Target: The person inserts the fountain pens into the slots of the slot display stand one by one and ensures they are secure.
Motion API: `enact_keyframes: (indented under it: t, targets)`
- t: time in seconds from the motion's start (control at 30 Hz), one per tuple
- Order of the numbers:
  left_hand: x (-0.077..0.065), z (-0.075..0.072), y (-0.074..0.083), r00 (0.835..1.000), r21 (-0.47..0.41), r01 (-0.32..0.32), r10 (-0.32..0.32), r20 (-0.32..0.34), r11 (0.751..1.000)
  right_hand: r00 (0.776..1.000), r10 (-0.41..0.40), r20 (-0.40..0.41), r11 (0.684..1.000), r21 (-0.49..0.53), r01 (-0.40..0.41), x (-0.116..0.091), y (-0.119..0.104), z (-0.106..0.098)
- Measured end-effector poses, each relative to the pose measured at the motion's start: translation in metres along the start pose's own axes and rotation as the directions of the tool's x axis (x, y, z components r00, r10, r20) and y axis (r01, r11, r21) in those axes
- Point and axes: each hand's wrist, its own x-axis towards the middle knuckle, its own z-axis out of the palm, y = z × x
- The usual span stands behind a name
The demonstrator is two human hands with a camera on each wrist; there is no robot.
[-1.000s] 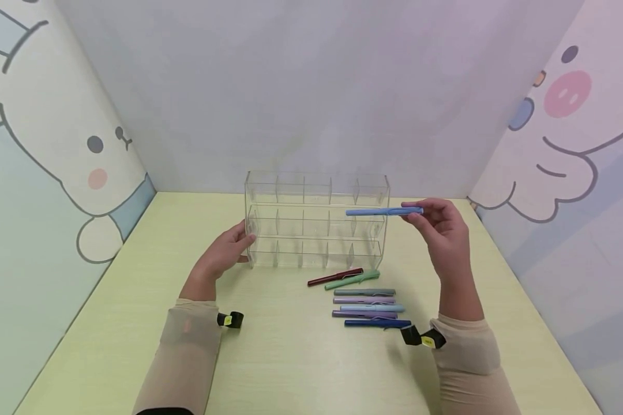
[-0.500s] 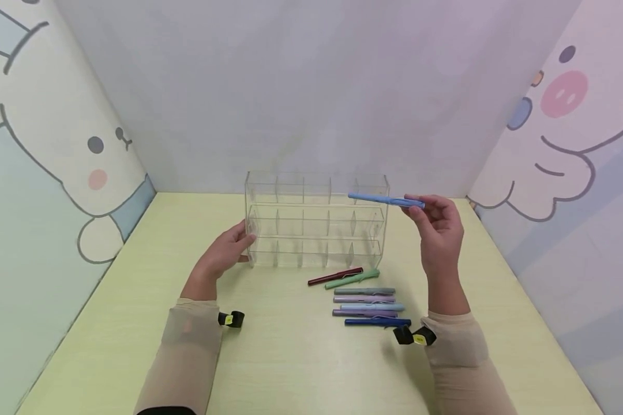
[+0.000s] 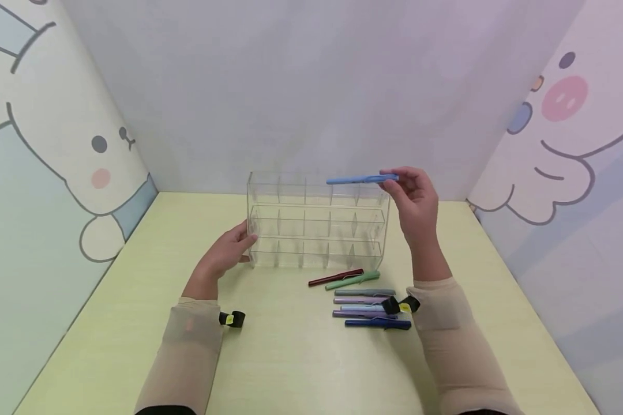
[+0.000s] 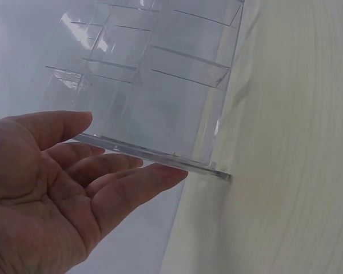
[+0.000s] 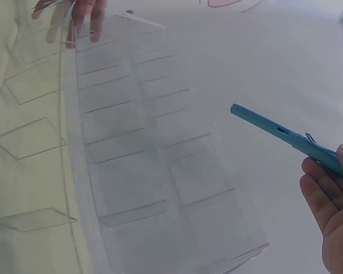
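A clear acrylic pen rack point(image 3: 316, 222) with three stepped tiers of compartments stands on the table. My left hand point(image 3: 230, 251) holds its left side, thumb at the front edge; in the left wrist view, the fingers of that hand point(image 4: 80, 182) lie along the side panel. Between thumb and fingers, my right hand point(image 3: 415, 199) pinches a light blue capped pen point(image 3: 360, 180) by its clip end. Roughly level, the pen overlaps the top tier in the head view, its free end pointing left. From the right wrist, the pen point(image 5: 286, 134) appears beside the rack's dividers point(image 5: 188, 148), apart from them.
Before the rack lie a dark red pen point(image 3: 335, 278) and a green pen point(image 3: 353, 280). Nearer the front is a row of several pens, among them a grey-green one point(image 3: 364, 293) and a dark blue one point(image 3: 376, 324). Printed walls point(image 3: 555, 144) border the table.
My right hand has moved up and to the left with the light blue pen, from beside the middle tier to the top tier. The left hand stays at the rack's side.
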Motion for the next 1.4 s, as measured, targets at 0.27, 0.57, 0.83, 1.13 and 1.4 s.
enact_keyframes:
  t: [0.27, 0.57, 0.83, 1.13, 1.4]
  targets:
    - [0.001, 0.003, 0.001, 1.000, -0.013, 0.005, -0.006, -0.008, 1.000, 0.994, 0.058, 0.088, 0.984, -0.171, -0.042, 0.035, 0.009, 0.026]
    - [0.003, 0.007, 0.001, 1.000, -0.028, 0.012, -0.012, -0.009, 1.000, 0.970, 0.193, 0.149, 0.949, -0.281, -0.146, 0.040, 0.005, 0.049]
    - [0.002, 0.006, 0.003, 1.000, -0.021, 0.004, -0.004, -0.012, 1.000, 0.948, 0.281, 0.152, 0.881, -0.433, -0.191, 0.045, 0.018, 0.057]
    - [0.001, 0.007, 0.005, 1.000, -0.012, 0.018, -0.018, -0.016, 1.000, 0.935, 0.301, 0.186, 0.860, -0.476, -0.182, 0.044, 0.043, 0.062]
    - [0.002, 0.009, 0.006, 1.000, -0.009, 0.021, -0.021, -0.019, 1.000, 0.925, 0.320, 0.205, 0.845, -0.504, -0.181, 0.041, 0.043, 0.066]
